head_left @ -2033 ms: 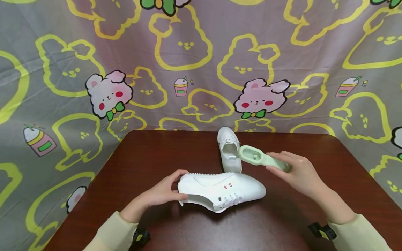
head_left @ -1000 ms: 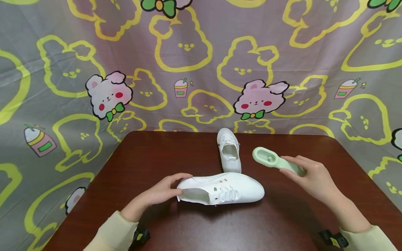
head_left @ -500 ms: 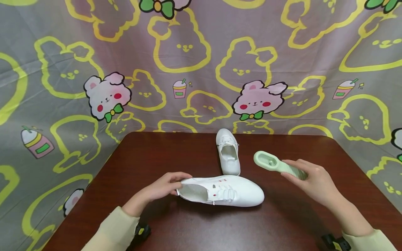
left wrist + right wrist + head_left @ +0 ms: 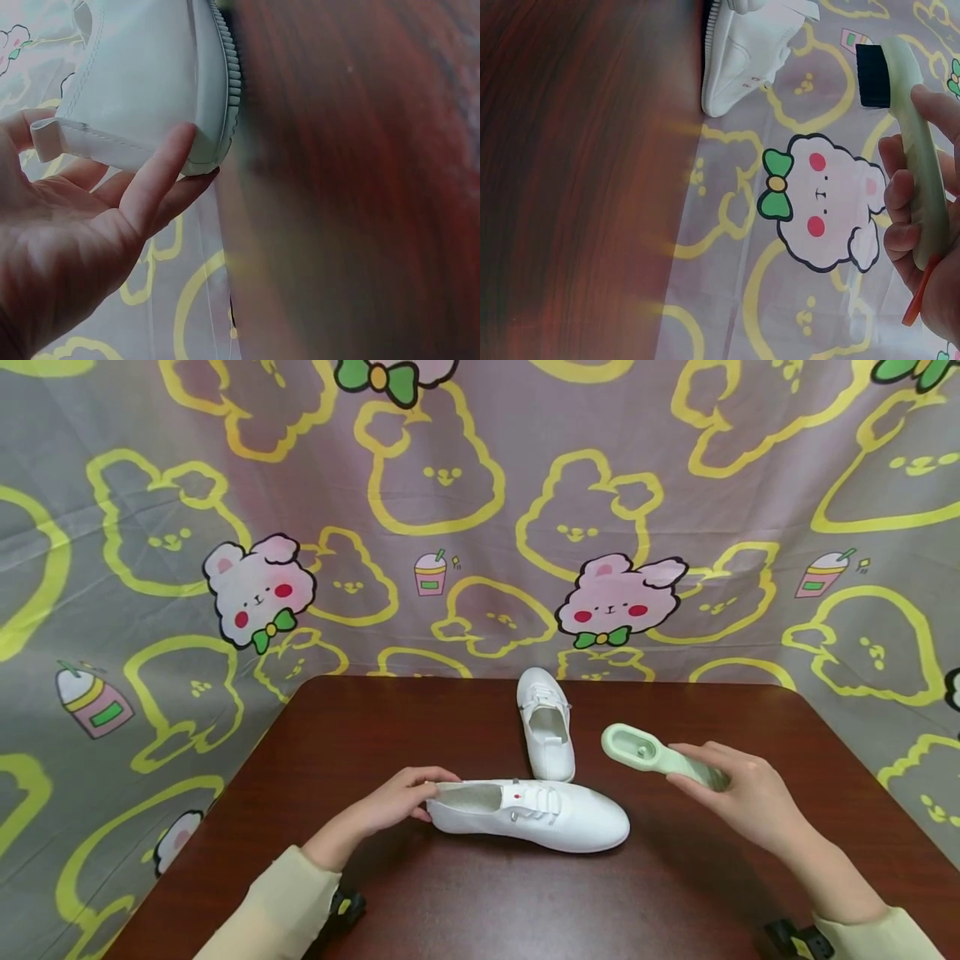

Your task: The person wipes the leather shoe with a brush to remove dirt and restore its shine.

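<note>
A white lace-up shoe (image 4: 555, 822) lies crosswise near the middle of the table, toe to the right and opening upward. My left hand (image 4: 393, 802) grips it at the heel; in the left wrist view, fingers reach along the shoe's heel (image 4: 142, 67) to the ribbed sole edge. My right hand (image 4: 750, 785) holds a pale green brush (image 4: 633, 747) above the table, to the right of the shoe and apart from it. Dark bristles (image 4: 874, 75) show on the brush in the right wrist view, with an orange loop (image 4: 922, 292) at its handle end.
A second white shoe (image 4: 551, 756) stands just behind the first, its toe toward the back. The dark brown table (image 4: 375, 718) ends at the patterned cloth backdrop (image 4: 480, 552), which also hangs at both sides.
Turned in my left hand, the near shoe has rolled from its side, sole edge away, to opening upward. My right hand has drawn the brush rightward, away from the shoes.
</note>
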Action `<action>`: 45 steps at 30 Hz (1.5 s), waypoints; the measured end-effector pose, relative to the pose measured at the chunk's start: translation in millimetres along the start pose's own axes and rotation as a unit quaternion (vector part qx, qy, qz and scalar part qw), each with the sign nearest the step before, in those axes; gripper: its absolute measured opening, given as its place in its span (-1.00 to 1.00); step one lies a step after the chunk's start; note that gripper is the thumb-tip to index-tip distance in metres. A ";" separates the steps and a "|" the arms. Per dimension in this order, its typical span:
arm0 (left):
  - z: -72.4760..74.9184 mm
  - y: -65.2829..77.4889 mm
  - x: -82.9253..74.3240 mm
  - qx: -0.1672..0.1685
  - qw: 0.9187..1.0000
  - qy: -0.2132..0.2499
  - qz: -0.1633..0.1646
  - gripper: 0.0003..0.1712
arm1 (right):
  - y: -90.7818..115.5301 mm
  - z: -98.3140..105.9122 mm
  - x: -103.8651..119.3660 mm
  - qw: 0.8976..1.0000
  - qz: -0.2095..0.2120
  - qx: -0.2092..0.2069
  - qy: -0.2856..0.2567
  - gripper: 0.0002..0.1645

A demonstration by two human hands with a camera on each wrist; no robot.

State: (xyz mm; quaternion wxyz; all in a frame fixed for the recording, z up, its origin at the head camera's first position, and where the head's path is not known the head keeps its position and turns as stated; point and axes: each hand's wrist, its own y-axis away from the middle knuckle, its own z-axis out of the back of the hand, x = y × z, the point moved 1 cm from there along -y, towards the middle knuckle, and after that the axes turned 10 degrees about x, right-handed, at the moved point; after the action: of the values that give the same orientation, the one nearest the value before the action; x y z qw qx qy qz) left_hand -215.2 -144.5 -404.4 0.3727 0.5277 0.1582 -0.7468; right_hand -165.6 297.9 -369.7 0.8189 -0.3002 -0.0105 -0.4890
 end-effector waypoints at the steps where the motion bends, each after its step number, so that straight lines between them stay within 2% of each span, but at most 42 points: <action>1: 0.0 -0.2 0.5 0.000 1.000 0.000 -0.002 -0.57 | 0.0 -0.1 0.3 1.000 -0.001 0.001 0.001 -0.55; 8: -0.4 0.7 4.7 0.000 1.000 -0.016 -0.007 -0.63 | -0.5 0.3 2.0 1.000 -0.002 0.006 0.001 -0.56; 21: -1.4 -5.9 5.5 0.013 1.000 0.013 0.010 -0.60 | -0.7 -1.3 2.2 1.000 -0.002 0.006 0.002 -0.55; 28: 0.2 -2.3 9.5 0.019 1.000 0.002 0.006 -0.58 | 0.4 -1.6 1.2 1.000 -0.002 0.004 0.003 -0.55; 31: 0.5 -0.3 10.9 0.027 1.000 -0.003 -0.013 -0.57 | 0.5 -1.6 0.9 1.000 0.001 0.001 0.004 -0.54; 38: 2.2 3.4 14.6 0.033 0.993 -0.047 -0.104 -0.47 | 0.5 -3.1 1.1 1.000 -0.001 0.004 0.003 -0.54; 41: 3.3 4.4 16.0 0.035 0.992 -0.040 -0.112 -0.54 | 0.6 -3.3 1.2 1.000 0.000 0.004 0.003 -0.54; 45: 4.5 5.0 17.9 0.045 0.994 -0.016 -0.096 -0.63 | 0.4 -3.2 1.5 1.000 0.001 0.003 0.001 -0.54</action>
State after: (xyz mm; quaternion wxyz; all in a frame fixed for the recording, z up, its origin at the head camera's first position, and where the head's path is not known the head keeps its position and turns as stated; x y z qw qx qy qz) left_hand -217.5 -157.7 -418.1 0.2774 0.5142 0.1685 -0.7938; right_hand -165.4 295.2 -372.0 0.8204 -0.2975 -0.0102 -0.4882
